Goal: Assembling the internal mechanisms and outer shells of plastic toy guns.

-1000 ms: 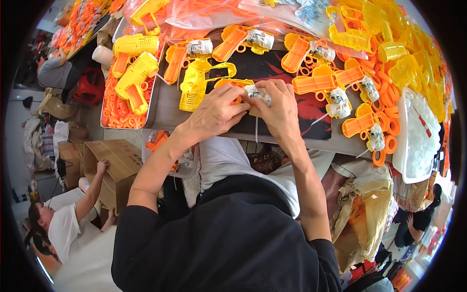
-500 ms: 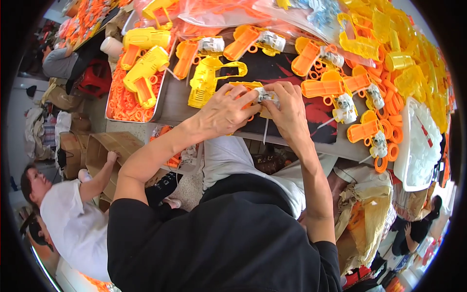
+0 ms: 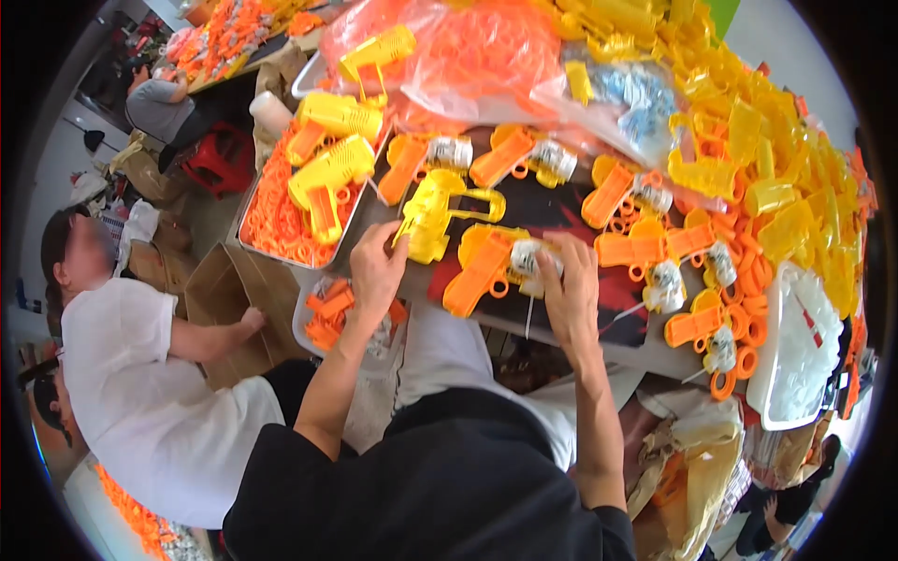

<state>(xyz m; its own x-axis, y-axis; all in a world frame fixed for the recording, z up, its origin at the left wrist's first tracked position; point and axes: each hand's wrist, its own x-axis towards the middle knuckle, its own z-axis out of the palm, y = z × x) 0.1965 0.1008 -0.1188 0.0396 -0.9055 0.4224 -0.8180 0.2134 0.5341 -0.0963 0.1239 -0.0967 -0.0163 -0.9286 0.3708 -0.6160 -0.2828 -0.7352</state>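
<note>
A yellow toy-gun shell half [image 3: 432, 215] lies on the dark mat, its looped end toward the right. My left hand [image 3: 378, 269] pinches this shell at its left edge. Just right of it sits a toy-gun assembly [image 3: 483, 269] with an orange grip, a yellow body and a white mechanism [image 3: 529, 262], from which a thin pale strip hangs toward me. The fingers of my right hand [image 3: 572, 285] close on the white mechanism's right side. Similar half-assembled toy guns [image 3: 505, 154] stand in a row beyond, and others [image 3: 697, 327] lie to the right.
A metal tray [image 3: 251, 245] of orange rings, with yellow toy guns on top, stands at the left. Yellow shells [image 3: 744, 131] are heaped at the far right above a white tub [image 3: 772, 393] of clear pieces. A person in a white shirt [image 3: 154, 402] sits at my left by a carton [image 3: 234, 290].
My left hand has left the toy-gun assembly and moved left to take hold of the yellow shell half. My right hand stays at the white mechanism. The view has shifted.
</note>
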